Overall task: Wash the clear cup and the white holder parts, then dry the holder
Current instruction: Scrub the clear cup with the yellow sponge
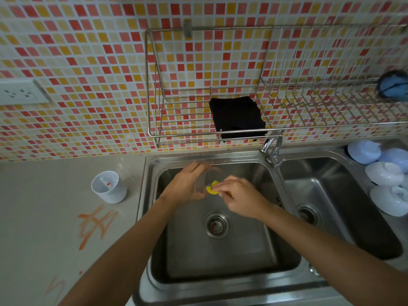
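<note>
Over the left sink basin (220, 250) my left hand (185, 184) grips the clear cup (210, 176), which lies tilted with its mouth toward my right hand. My right hand (240, 197) pinches a yellow sponge (211, 188) and presses it against the cup's rim. The cup is see-through and partly hidden by both hands. The white holder (109, 189), a round cup-shaped part with an inner divider, stands upright on the counter left of the sink.
A faucet (272, 149) rises between the two basins, no water visibly running. A wire rack (220, 133) on the tiled wall holds a black cloth (237, 117). Several white bowls (384, 176) sit upside down at the far right. Orange marks (97, 224) stain the counter.
</note>
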Tool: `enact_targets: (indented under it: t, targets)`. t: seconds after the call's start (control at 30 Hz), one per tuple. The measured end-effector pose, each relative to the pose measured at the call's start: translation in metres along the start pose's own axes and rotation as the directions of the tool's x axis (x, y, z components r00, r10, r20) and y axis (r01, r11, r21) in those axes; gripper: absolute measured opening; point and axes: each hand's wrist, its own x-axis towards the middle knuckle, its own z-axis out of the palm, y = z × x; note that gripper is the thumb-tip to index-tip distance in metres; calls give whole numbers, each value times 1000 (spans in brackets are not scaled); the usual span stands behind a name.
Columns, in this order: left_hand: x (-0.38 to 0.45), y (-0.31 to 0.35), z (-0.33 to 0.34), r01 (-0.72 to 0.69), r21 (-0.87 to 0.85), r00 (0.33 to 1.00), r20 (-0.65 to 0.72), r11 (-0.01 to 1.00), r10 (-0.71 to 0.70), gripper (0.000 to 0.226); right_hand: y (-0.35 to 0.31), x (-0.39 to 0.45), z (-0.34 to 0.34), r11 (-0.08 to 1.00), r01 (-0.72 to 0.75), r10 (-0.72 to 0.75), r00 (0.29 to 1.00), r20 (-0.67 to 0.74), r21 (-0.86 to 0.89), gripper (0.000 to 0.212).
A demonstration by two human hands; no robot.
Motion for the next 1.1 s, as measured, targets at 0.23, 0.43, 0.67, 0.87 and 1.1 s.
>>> enact_targets:
  t: [0.23,0.43,0.67,0.87,1.1]
  targets:
    - [3,4,-1,-6,-24,1000,-24,1000,5,79,14,11,-15,858,241,-233,970,75,-454,40]
    - [0,0,-4,-19,-44,999,-48,999,17,79,7,1,3,976,153,-158,987,-20,-156,34]
    - [2,3,0,44,-146,998,-34,988,-49,79,9,5,8,891,236,-320,933,-165,-388,17]
    - [0,12,10,115,-261,982,-114,958,-149,94,4,8,13,903,152,-312,875,-370,-403,15]
    - [5,19,14,217,-183,922,-285,959,-263,83,-3,11,15,937,127,-257,881,-396,-325,18]
